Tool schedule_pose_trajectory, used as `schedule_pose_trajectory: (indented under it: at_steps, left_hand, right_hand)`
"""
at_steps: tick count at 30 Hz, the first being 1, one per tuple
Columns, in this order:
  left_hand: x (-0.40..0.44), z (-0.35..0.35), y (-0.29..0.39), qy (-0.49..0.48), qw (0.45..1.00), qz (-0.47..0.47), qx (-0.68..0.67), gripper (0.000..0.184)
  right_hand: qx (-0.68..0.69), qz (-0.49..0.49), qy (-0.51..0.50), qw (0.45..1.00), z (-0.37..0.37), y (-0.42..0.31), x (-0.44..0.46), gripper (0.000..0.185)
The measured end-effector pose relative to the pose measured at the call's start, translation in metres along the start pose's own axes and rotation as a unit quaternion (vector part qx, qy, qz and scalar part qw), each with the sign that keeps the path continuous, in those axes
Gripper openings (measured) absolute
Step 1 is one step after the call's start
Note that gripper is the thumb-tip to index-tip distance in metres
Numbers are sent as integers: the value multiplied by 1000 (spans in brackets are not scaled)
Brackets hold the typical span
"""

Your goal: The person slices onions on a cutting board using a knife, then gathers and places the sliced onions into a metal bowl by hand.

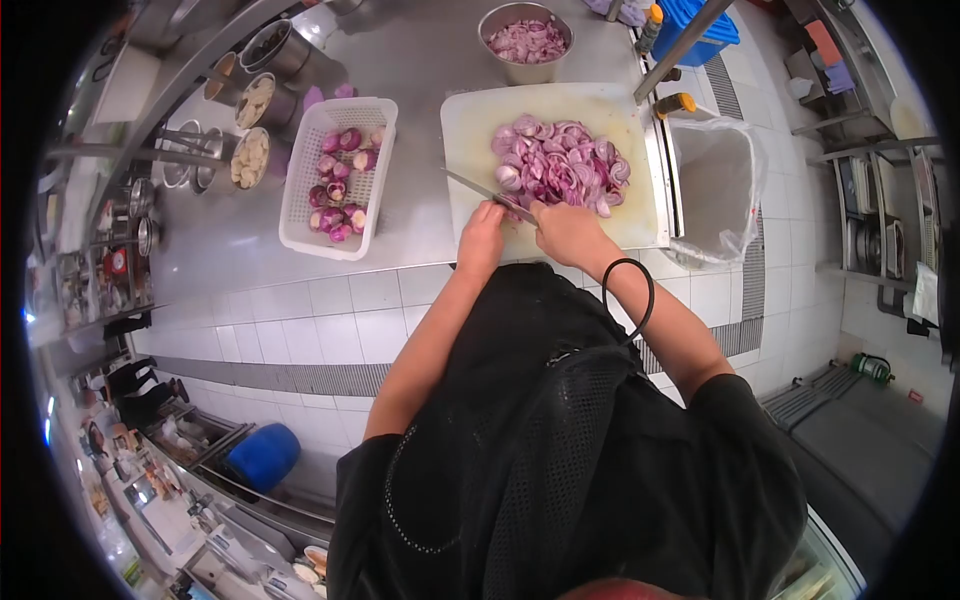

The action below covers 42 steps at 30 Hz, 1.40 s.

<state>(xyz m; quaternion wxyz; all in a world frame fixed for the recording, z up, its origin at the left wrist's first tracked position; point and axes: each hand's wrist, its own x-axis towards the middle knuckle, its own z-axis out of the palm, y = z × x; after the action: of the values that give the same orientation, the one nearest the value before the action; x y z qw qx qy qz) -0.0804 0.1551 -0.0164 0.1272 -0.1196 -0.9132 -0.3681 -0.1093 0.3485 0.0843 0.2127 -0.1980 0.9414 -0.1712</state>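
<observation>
My right hand [568, 236] is closed around the handle of a kitchen knife [472, 184], whose blade points to the left over the white cutting board [468, 120]. Close to the blade, my left hand [484, 236] has its fingers bent and pressed down at the board's front edge. A piece of red onion [516, 208] shows between the two hands, by the knife; my left fingertips partly hide what they hold. Just beyond the blade lies a heap of sliced red onion [565, 165] on the board.
Left of the board stands a white plastic basket [290, 215] with several peeled red onions. A steel bowl [525, 72] of chopped onion sits behind the board. At the right are a lined bin [715, 190] and a metal post [680, 50]. Metal containers [275, 50] stand at the far left.
</observation>
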Motion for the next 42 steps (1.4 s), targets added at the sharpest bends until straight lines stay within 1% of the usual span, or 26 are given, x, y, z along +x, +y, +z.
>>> schedule_pose_trajectory:
  at_steps: [3, 5, 8, 10, 12, 13, 14, 15, 16, 17, 18, 19, 21, 22, 24, 25, 27, 28, 30, 31, 33, 35, 36, 38, 40, 42]
  left_hand:
    - [-3, 1, 1, 0, 1000, -4, 1, 21]
    - [-5, -3, 3, -12, 1000, -3, -7, 20]
    - [13, -14, 16, -29, 999, 10, -22, 17]
    - [26, -29, 32, -45, 998, 13, -30, 15]
    - [45, -38, 49, 75, 994, 67, 32, 20]
    - [53, -36, 52, 73, 995, 64, 29, 20]
    - [72, -32, 53, 58, 997, 13, 48, 27]
    - [90, -27, 50, 44, 996, -34, 67, 34]
    - [100, -17, 40, 47, 996, -32, 64, 34]
    - [104, -3, 26, -44, 992, -96, 73, 44]
    - [106, 0, 24, -136, 974, -160, 81, 54]
    - [108, 2, 21, -139, 975, -154, 79, 54]
    - [107, -3, 11, -82, 991, -104, 21, 51]
    - [105, -6, 7, -84, 991, -102, 21, 51]
    - [102, -13, 0, -146, 979, -134, 39, 36]
    - [103, -14, -2, -146, 980, -132, 39, 36]
    - [104, -18, -1, -173, 977, -121, 18, 25]
    - [103, -20, 1, -173, 977, -122, 19, 25]
    - [103, -26, 9, -79, 989, -119, -35, 25]
    - [101, -36, 18, -79, 989, -120, -34, 25]
    - [89, -57, 33, 21, 990, -82, -110, 20]
    - [60, -59, 23, -1, 989, -77, -125, 18]
    - [43, -58, 16, -21, 987, -75, -141, 16]
    - [11, -54, -1, -46, 990, -62, -120, 16]
    - [2, -58, 4, -72, 991, -50, -102, 16]
    - [-7, -58, 12, -33, 999, -29, 15, 16]
  right_hand:
    - [20, -19, 28, 999, 28, 12, 1, 21]
    - [41, -22, 47, 998, 53, 16, 4, 21]
    - [26, -21, 82, 996, 50, 15, 19, 22]
    - [79, -18, 37, 996, 24, 8, 16, 23]
    - [101, -19, 37, 994, 18, 13, 8, 24]
    - [124, -20, 28, 992, 20, 13, -2, 26]
    - [123, -18, 26, 992, 26, 13, -8, 26]
    - [120, -52, 33, 991, 34, 15, -11, 25]
    - [116, -85, 41, 989, 41, 17, -12, 25]
    - [113, -84, 43, 989, 47, 18, -12, 25]
    - [77, -89, 10, 993, 51, 15, -12, 25]
    - [43, -89, -19, 995, 52, 15, -12, 25]
    - [54, -72, -23, 996, 53, 22, -12, 26]
    - [56, -49, -27, 997, 52, 25, -10, 26]
    - [58, -27, -30, 998, 50, 29, -8, 27]
    - [62, -28, -23, 997, 47, 30, -8, 27]
    - [66, -30, -17, 997, 44, 30, -8, 28]
    - [56, -28, -17, 998, 44, 29, -8, 27]
    - [47, -27, -16, 998, 42, 30, -7, 27]
    - [50, -36, 0, 998, 40, 34, -7, 26]
    - [56, -47, 15, 997, 35, 42, -3, 25]
    - [77, 11, 33, 996, 33, 51, 2, 23]
    - [77, 10, 31, 996, 33, 49, 1, 23]
    - [48, 27, 42, 998, 25, 39, -2, 21]
    - [32, 23, 38, 998, 18, 26, -6, 20]
    - [16, 19, 30, 999, 25, 21, -6, 19]
